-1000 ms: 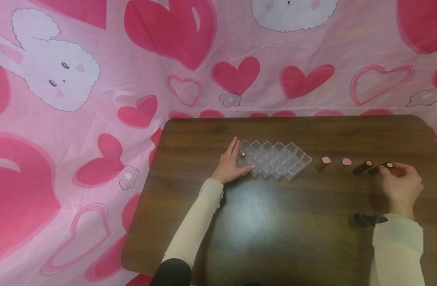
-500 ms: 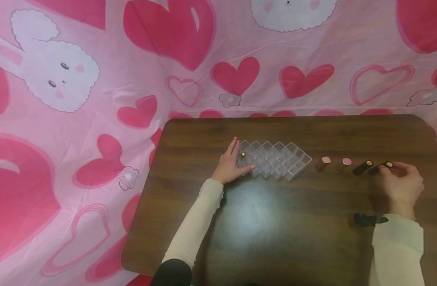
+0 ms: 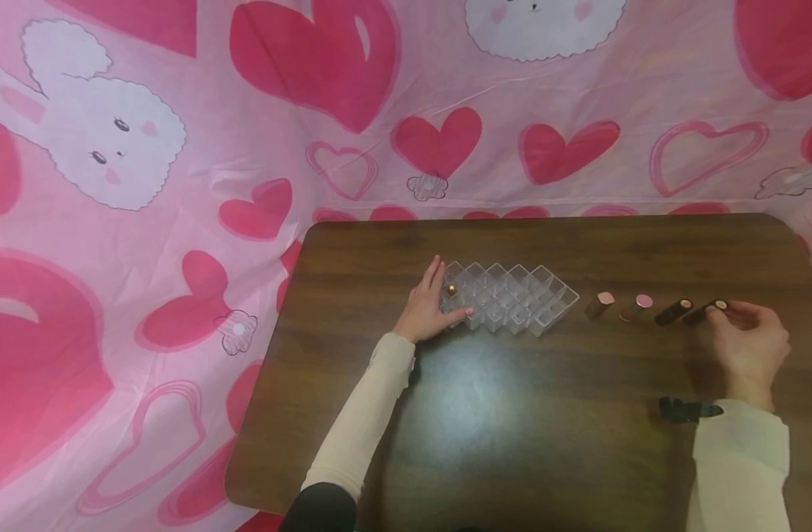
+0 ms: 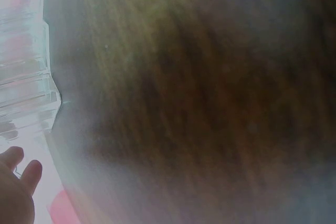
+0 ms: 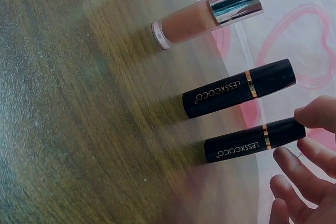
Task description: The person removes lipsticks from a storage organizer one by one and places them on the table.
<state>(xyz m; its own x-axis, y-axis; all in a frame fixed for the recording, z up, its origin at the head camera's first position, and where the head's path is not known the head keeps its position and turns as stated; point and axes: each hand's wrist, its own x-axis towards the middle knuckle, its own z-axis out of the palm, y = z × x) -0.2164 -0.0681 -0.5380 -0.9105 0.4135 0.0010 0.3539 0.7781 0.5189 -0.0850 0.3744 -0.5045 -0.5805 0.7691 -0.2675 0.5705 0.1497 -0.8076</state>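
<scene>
A clear plastic lipstick organizer [image 3: 542, 301] with diamond-shaped slots lies on the table. My left hand [image 3: 428, 306] rests against its left end, fingers straight and thumb spread along the front side. One slot there has a gold-topped item [image 3: 452, 290]. Over on the right, my right hand [image 3: 751, 341] pinches the top of a black lipstick tube [image 5: 233, 146], which stands upright on the table. A matching black lipstick tube [image 5: 218, 97] stands just left of it, untouched. In the left wrist view only some fingertips [image 4: 32, 174] show, near the organizer's clear wall.
Further left in the same row stand a lip gloss tube [image 5: 189, 22] with a shiny cap and a squarish tube [image 3: 601, 304] with a pale pink top. The brown wooden table [image 3: 485, 421] has rounded corners. Behind it hangs a pink heart-print cloth [image 3: 572, 89].
Almost nothing differs. The right hand and the top of the black lipstick tube have shifted very slightly; the left hand and the organizer have stayed put.
</scene>
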